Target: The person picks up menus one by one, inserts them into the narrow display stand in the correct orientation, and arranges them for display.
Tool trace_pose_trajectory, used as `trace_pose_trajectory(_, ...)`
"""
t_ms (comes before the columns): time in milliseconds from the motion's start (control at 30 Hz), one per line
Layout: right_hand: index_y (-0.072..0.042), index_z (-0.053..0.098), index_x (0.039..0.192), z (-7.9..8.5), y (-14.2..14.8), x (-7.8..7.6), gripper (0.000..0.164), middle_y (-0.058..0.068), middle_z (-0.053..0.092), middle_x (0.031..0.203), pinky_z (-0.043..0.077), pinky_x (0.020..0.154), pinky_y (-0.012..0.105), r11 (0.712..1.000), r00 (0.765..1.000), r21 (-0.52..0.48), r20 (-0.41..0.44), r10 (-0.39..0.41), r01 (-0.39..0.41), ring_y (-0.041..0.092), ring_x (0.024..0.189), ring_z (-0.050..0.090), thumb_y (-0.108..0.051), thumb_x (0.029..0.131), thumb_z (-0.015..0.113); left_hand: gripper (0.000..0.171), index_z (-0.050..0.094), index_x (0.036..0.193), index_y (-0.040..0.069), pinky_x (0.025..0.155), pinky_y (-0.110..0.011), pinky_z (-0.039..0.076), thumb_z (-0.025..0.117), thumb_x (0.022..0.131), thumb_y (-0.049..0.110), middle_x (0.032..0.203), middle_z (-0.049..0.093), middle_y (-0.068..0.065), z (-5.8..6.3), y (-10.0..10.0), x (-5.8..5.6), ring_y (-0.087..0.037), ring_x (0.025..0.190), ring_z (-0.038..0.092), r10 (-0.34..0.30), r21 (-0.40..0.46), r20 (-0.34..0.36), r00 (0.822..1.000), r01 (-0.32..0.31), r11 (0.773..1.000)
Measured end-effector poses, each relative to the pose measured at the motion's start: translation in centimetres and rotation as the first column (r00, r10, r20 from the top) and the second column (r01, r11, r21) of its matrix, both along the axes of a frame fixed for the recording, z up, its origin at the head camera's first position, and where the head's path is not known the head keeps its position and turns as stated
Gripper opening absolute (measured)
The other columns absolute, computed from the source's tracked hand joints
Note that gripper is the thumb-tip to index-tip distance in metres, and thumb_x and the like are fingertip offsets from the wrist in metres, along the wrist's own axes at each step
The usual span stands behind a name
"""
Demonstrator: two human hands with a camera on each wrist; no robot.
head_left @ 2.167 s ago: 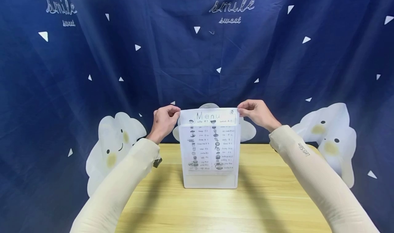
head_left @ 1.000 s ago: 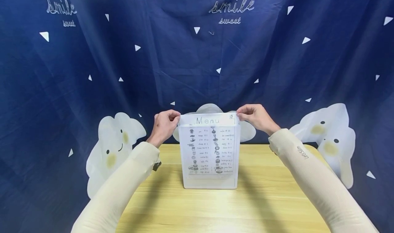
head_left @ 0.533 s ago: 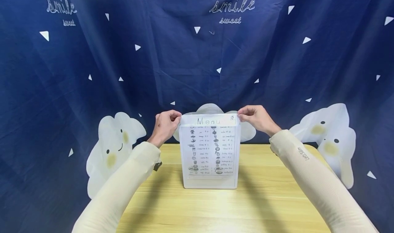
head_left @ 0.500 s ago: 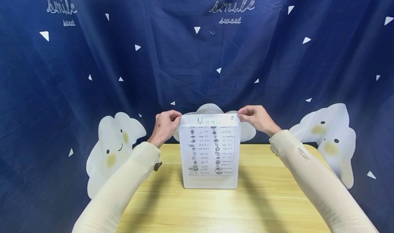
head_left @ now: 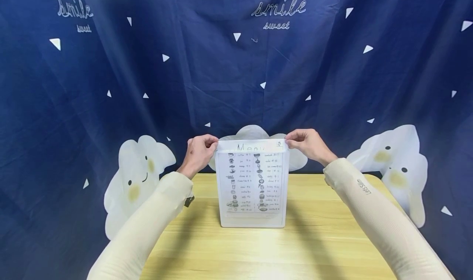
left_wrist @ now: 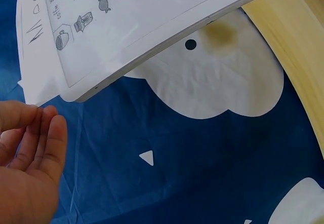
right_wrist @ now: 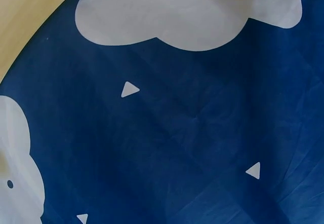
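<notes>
A white paper menu [head_left: 251, 145] with handwritten prices and small drawings sits mostly inside a clear upright sign holder [head_left: 253, 221]. Its top strip, with part of the word "Menu", sticks out above the holder's upper edge. My left hand [head_left: 198, 153] pinches the sheet's top left corner between thumb and fingers, and my right hand [head_left: 311, 145] pinches the top right corner. In the left wrist view the left hand [left_wrist: 33, 158] grips the paper's corner just past the holder's rounded corner. The right wrist view shows neither hand nor menu.
The holder stands on a light wooden table [head_left: 258, 255]. Behind it hangs a dark blue curtain [head_left: 229, 74] printed with white clouds and triangles. A dark band [head_left: 189, 200] shows at the left wrist.
Both hands have moved down, and the menu has slid lower into the holder, so less of it shows above the top edge. The holder has stayed in place.
</notes>
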State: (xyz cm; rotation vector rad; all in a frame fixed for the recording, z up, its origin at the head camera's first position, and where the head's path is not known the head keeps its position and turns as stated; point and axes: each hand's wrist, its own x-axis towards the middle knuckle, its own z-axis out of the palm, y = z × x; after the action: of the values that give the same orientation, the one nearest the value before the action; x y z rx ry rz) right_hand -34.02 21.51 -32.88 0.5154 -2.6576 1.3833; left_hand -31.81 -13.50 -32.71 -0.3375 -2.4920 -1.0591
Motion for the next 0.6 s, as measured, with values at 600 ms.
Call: trace_pose_trajectory(600,0.001,0.074,0.103,-0.1,-0.04,0.29,0.012,0.014,0.072,0.097,0.05,0.081,0.034,0.999,1.0,0.031,0.01,0.018,-0.018,0.025,0.085,0.065,-0.003,0.094,0.067,0.012,0.077,0.099,0.004,0.075,-0.036,0.057,0.067,0.093,0.005,0.09,0.075,-0.007,-0.48,-0.17,-0.04,-0.021,0.08,0.07,-0.013,-0.051,0.026,1.0,0.014,0.999)
